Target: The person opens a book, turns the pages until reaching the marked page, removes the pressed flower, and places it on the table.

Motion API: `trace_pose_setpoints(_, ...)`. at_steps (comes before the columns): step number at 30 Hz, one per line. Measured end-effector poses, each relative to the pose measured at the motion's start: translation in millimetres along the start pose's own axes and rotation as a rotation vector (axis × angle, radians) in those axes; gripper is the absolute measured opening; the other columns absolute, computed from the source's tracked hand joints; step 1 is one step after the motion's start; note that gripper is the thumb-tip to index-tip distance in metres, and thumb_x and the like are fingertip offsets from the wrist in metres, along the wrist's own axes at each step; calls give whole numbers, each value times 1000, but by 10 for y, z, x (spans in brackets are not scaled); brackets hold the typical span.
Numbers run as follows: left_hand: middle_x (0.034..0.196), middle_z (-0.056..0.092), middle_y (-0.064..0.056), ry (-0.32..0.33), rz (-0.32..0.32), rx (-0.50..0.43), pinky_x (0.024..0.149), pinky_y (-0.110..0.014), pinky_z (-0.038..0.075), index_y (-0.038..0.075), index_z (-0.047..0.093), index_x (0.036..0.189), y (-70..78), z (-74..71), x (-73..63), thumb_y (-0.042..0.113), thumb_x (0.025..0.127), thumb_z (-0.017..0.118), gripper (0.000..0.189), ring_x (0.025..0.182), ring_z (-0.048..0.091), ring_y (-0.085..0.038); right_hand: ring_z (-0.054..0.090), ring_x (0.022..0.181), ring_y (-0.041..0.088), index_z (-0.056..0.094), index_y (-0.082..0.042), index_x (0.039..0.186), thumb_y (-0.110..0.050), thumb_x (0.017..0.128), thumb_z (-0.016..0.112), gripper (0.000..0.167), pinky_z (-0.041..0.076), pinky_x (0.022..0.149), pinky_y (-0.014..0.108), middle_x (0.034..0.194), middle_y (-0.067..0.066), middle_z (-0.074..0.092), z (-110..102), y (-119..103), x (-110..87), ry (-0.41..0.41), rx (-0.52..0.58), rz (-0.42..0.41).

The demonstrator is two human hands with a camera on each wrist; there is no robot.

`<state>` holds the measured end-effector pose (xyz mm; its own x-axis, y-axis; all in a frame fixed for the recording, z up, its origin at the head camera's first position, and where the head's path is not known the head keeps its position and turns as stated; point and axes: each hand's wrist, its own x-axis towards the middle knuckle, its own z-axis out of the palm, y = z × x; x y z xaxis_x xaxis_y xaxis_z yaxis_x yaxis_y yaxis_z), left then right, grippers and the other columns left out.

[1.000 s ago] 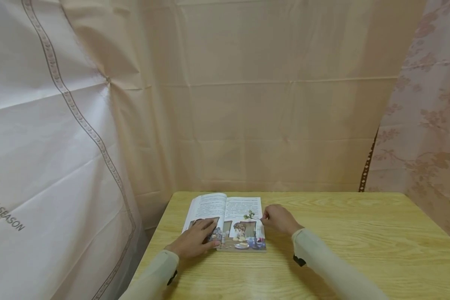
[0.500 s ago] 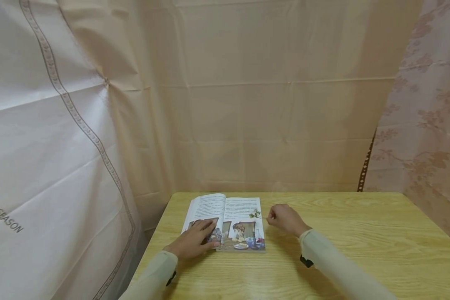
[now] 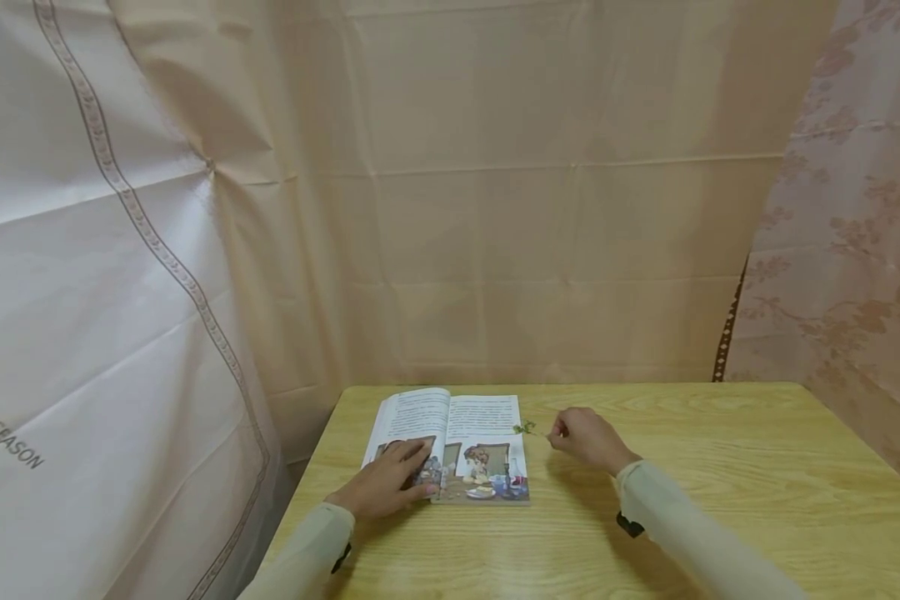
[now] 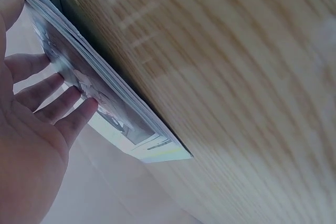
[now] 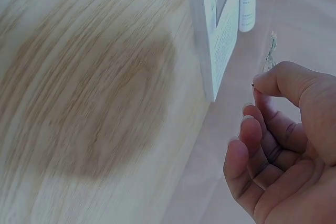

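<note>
An open picture book (image 3: pixel 457 442) lies on the wooden table (image 3: pixel 690 467) near its left side. My left hand (image 3: pixel 390 482) rests flat on the book's left page, fingers straight; the left wrist view shows those fingers (image 4: pixel 58 106) against the pages of the book (image 4: pixel 100 98). My right hand (image 3: pixel 588 437) hovers just right of the book and pinches the thin stem of a small green sprig (image 3: pixel 526 427), which hangs at the book's right edge. In the right wrist view the sprig (image 5: pixel 270 56) sticks out from my right hand's (image 5: pixel 283 129) thumb and forefinger, beside the book (image 5: pixel 223 19).
Pale curtains (image 3: pixel 495 192) hang close behind and to the left of the table; a flowered curtain (image 3: pixel 847 217) hangs on the right. Bare wood stretches to the right of the book and along the near edge.
My right hand has drawn to the right, carrying the green sprig from over the book's right page to just past its right edge. The left hand has stayed on the left page.
</note>
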<state>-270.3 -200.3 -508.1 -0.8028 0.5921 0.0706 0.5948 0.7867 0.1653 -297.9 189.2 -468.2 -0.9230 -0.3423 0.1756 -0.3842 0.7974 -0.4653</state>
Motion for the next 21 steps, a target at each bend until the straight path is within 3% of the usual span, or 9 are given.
trace_pose_setpoints(17,161,27,-7,-22,-28,-36,111,-53,33,16,27,157,14,7,-10,67,97,39,80,145,29,-28,50,63,11,68,-9,83,-13,91,68,9,49,63,32,82,0,64,-141,442,-303,18,-18,26)
trace_pose_setpoints(21,161,27,-7,-24,-33,-46,111,-54,33,16,27,157,26,-9,-9,66,97,40,80,145,29,-29,47,61,13,65,-9,80,-12,92,66,12,43,61,33,77,0,61,-158,486,-371,12,-13,48)
